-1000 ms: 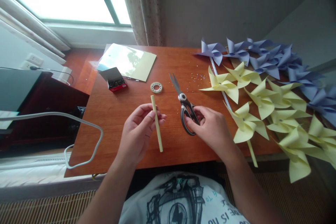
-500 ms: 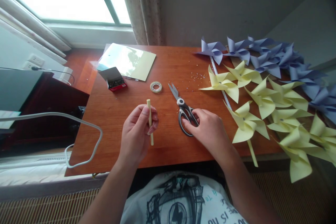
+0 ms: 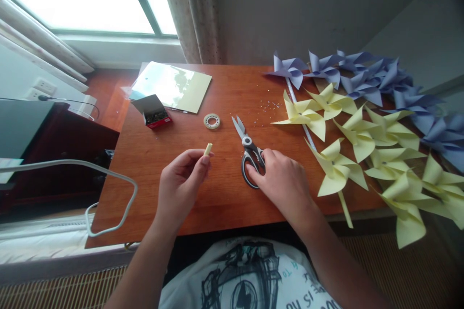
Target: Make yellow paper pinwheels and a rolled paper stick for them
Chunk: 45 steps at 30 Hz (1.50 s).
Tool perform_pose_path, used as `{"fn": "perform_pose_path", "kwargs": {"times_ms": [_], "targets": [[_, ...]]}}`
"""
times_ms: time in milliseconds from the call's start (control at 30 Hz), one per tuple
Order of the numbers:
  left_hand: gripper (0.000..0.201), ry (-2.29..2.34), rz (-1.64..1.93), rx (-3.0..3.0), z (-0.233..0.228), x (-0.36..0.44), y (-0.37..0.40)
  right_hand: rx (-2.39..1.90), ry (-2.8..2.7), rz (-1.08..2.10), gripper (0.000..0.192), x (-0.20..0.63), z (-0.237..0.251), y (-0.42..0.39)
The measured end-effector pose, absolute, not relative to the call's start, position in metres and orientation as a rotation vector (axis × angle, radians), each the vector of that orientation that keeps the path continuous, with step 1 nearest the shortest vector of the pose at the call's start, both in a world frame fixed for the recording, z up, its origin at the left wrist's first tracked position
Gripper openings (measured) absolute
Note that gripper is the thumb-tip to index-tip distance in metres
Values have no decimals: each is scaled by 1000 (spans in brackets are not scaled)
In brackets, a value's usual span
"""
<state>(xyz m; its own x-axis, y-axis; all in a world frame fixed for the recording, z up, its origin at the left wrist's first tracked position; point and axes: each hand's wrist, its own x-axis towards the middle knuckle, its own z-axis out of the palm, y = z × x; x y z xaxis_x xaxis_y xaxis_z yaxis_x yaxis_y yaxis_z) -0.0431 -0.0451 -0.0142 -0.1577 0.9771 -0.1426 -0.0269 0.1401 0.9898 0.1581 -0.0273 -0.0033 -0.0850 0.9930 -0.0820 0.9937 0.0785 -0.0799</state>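
My left hand [image 3: 183,181] is closed round a pale yellow rolled paper stick [image 3: 208,149]. The stick's top end pokes up past my thumb; its lower part is hidden by the hand. On the tabletop, a pair of scissors [image 3: 247,142] lies with its slightly parted blades pointing away from me. My right hand [image 3: 281,176] grips its black and grey handles, thumb at the left loop and fingers over the right one. Just beyond my left hand lies a small roll of tape [image 3: 211,121].
Several yellow paper pinwheels [image 3: 335,166] and purple pinwheels [image 3: 322,68] cover the table's right side. An open red box [image 3: 157,119] of small dark pieces and a pale sheet stack [image 3: 174,84] sit back left. A white cable [image 3: 123,181] loops over the left edge. Paper bits [image 3: 268,105] lie scattered.
The paper stick has tilted and its lower end has gone out of sight behind my left hand, which has turned. My right hand stays at the scissors handles. The view has shifted slightly.
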Motion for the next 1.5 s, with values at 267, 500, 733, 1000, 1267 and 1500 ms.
{"fn": "perform_pose_path", "kwargs": {"times_ms": [267, 500, 733, 1000, 1267, 1500], "targets": [[18, 1654, 1056, 1752, -13, -58, -36, 2101, 2270, -152, 23, 148, 6, -22], [28, 2084, 507, 2276, -15, -69, -18, 2121, 2268, -149, 23, 150, 3, -22], [28, 2245, 250, 2360, -13, -72, 6, 2144, 2281, -133, 24, 157, -7, -24], [28, 2217, 318, 2361, -24, -79, 20, 2194, 2388, -191, 24, 164, -18, -22], [25, 1871, 836, 2312, -27, -60, -1, 2320, 2468, -246, 23, 174, -26, -31], [29, 2104, 663, 2347, -26, -68, 1, 2336, 2546, -221, 23, 185, -31, -39]]}}
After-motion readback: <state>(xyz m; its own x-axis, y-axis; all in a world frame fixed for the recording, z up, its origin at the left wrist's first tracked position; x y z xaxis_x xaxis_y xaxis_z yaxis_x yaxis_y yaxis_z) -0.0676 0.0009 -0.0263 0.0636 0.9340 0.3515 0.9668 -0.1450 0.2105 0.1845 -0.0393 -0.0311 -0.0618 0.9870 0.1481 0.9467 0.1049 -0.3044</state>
